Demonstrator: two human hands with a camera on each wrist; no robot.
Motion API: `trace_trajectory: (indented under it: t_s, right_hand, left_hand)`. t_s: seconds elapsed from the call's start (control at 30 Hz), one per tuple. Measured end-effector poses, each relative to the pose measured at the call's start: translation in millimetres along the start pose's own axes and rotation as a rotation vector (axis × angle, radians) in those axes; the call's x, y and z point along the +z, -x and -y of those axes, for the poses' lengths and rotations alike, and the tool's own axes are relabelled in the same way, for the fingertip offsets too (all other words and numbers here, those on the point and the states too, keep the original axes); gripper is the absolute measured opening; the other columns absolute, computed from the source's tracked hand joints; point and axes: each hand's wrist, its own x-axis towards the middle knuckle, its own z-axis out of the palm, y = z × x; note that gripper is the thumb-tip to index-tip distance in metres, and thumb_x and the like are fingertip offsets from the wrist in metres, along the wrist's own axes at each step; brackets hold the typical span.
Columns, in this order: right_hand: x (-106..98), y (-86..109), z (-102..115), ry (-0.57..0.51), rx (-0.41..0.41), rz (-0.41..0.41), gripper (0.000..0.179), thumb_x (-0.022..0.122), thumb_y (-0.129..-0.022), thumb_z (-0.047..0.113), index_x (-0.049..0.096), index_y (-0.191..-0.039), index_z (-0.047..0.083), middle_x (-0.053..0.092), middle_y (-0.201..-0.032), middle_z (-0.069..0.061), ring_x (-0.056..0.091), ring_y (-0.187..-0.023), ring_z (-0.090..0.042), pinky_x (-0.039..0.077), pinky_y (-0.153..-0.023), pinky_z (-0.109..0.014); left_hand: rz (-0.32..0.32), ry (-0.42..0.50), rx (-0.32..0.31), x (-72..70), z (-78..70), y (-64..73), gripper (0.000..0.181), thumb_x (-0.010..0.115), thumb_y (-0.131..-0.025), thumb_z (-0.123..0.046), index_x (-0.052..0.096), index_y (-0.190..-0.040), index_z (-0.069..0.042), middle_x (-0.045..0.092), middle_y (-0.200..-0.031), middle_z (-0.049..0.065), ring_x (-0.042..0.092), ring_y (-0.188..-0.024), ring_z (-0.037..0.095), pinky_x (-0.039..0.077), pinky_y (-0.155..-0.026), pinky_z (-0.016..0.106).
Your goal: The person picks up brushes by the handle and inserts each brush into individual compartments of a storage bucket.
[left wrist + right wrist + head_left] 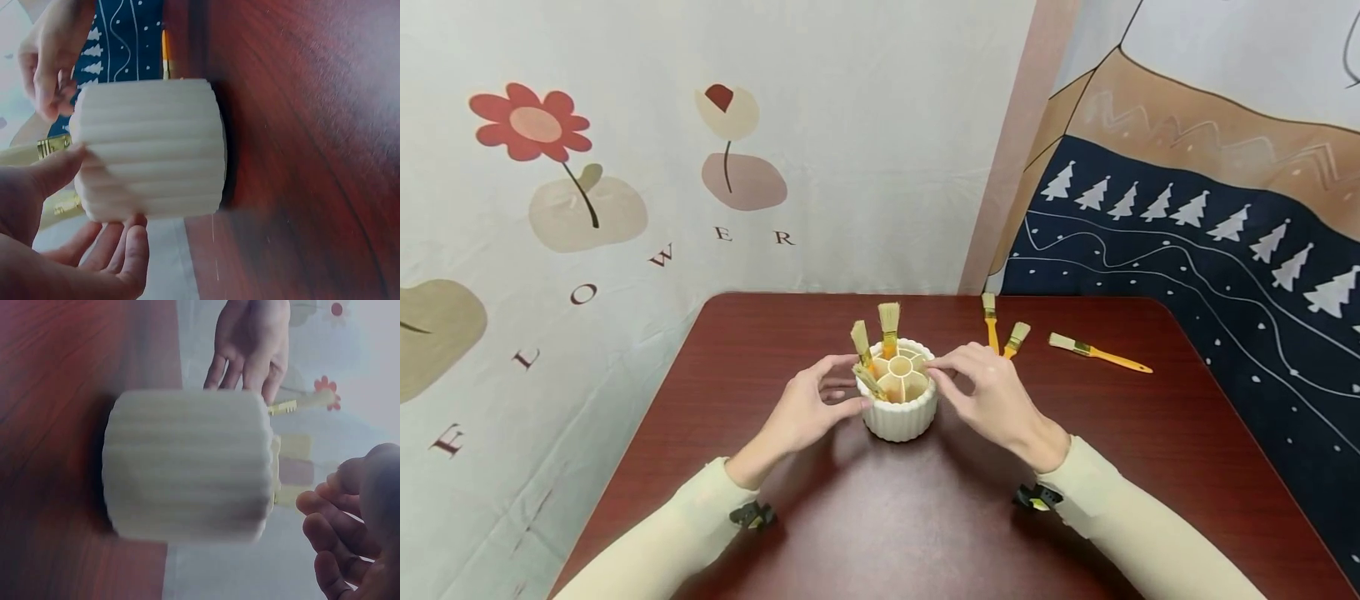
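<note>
A white ribbed round brush holder (901,421) with divided compartments stands on the table. Three paintbrushes stand bristles up in it: one at the back (889,317), one at the left (860,337), and one leaning at the front left (868,382). My left hand (808,404) holds the holder's left side, thumb near the rim and fingers round the wall. At the right of the rim hovers my right hand (992,396), its fingers bent and nothing visible between thumb and fingertips. In the right wrist view, the right hand (350,525) appears apart from the holder.
Beyond my right hand, three yellow-handled paintbrushes lie on the dark red table (880,517): one at the back (990,321), one partly hidden by the hand (1017,337), and one farther right (1101,352). Printed cloths (865,125) hang behind the table.
</note>
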Motion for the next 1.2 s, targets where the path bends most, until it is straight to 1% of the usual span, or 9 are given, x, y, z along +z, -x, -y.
trace_trajectory:
  t_s: [0.17,0.33,0.57,0.67,0.77,0.9,1.07,1.13,1.2]
  right_hand:
    - [-10,5.1,-13,0.031,0.065,0.001,0.019,0.091,-0.099,0.004,0.090,-0.117,0.009,0.089,-0.105,-0.001,0.080,-0.095,-0.019,0.069,-0.081,-0.041]
    - [-20,11.5,-26,0.064,0.108,-0.021,0.019,0.090,-0.100,0.005,0.090,-0.117,0.011,0.089,-0.105,-0.003,0.082,-0.096,-0.024,0.071,-0.081,-0.045]
    - [-29,20.0,-40,0.109,0.143,-0.051,0.021,0.090,-0.098,0.003,0.090,-0.118,0.011,0.088,-0.099,-0.003,0.073,-0.081,-0.016,0.059,-0.067,-0.031]
    - [-32,22.5,-45,0.124,0.166,-0.054,0.021,0.090,-0.098,0.003,0.090,-0.118,0.010,0.089,-0.102,-0.005,0.074,-0.083,-0.018,0.060,-0.067,-0.033]
    - [-35,24.4,-50,0.137,0.192,-0.058,0.021,0.090,-0.099,0.003,0.090,-0.119,0.009,0.090,-0.105,-0.006,0.078,-0.087,-0.021,0.066,-0.071,-0.040]
    - [-38,26.7,-57,0.143,0.233,-0.063,0.021,0.089,-0.099,0.003,0.090,-0.120,0.008,0.089,-0.101,-0.007,0.077,-0.086,-0.022,0.066,-0.071,-0.042]
    - [-40,28.6,-65,0.146,0.282,-0.061,0.018,0.088,-0.102,0.005,0.090,-0.120,0.007,0.087,-0.098,-0.007,0.075,-0.087,-0.025,0.061,-0.073,-0.041]
    - [-41,29.5,-68,0.146,0.298,-0.063,0.017,0.087,-0.103,0.006,0.090,-0.120,0.007,0.087,-0.100,-0.007,0.075,-0.087,-0.026,0.061,-0.075,-0.042]
    - [-41,30.5,-72,0.144,0.312,-0.064,0.016,0.086,-0.104,0.006,0.089,-0.119,0.007,0.086,-0.101,-0.008,0.073,-0.087,-0.026,0.058,-0.074,-0.038]
  left_hand:
    - [0.073,0.017,0.028,-7.4,2.6,-8.4,0.070,0.091,-0.103,-0.014,0.060,-0.165,-0.002,0.074,-0.154,0.026,0.077,-0.140,0.044,0.067,-0.118,0.052]
    - [0.137,0.026,0.050,-13.0,3.8,-15.3,0.070,0.087,-0.106,-0.010,0.056,-0.167,0.002,0.072,-0.156,0.028,0.076,-0.141,0.046,0.066,-0.119,0.054]
    - [0.210,0.043,0.046,-17.7,5.5,-21.6,0.071,0.082,-0.109,-0.010,0.051,-0.172,0.000,0.071,-0.158,0.027,0.073,-0.146,0.045,0.068,-0.116,0.046]
    - [0.222,0.056,0.041,-18.4,6.2,-22.4,0.071,0.082,-0.110,-0.010,0.050,-0.172,0.000,0.070,-0.160,0.027,0.072,-0.147,0.047,0.069,-0.114,0.042]
    - [0.218,0.063,0.047,-18.1,7.0,-21.9,0.071,0.082,-0.110,-0.009,0.050,-0.172,0.000,0.067,-0.162,0.028,0.071,-0.148,0.047,0.069,-0.113,0.038]
    - [0.190,0.075,0.051,-16.3,7.7,-19.3,0.071,0.083,-0.109,-0.009,0.051,-0.172,-0.001,0.065,-0.164,0.026,0.071,-0.148,0.046,0.069,-0.112,0.036]
    - [0.128,0.071,0.049,-11.7,4.6,-12.7,0.073,0.088,-0.106,-0.012,0.054,-0.170,-0.004,0.065,-0.167,0.023,0.073,-0.146,0.044,0.068,-0.117,0.046]
    - [0.096,0.053,0.044,-9.0,1.9,-9.0,0.074,0.091,-0.104,-0.015,0.056,-0.169,-0.006,0.067,-0.165,0.022,0.074,-0.144,0.043,0.066,-0.119,0.051]
    - [0.053,0.017,0.032,-5.7,-1.3,-4.2,0.075,0.093,-0.102,-0.021,0.057,-0.167,-0.008,0.071,-0.160,0.021,0.077,-0.140,0.042,0.067,-0.118,0.054]
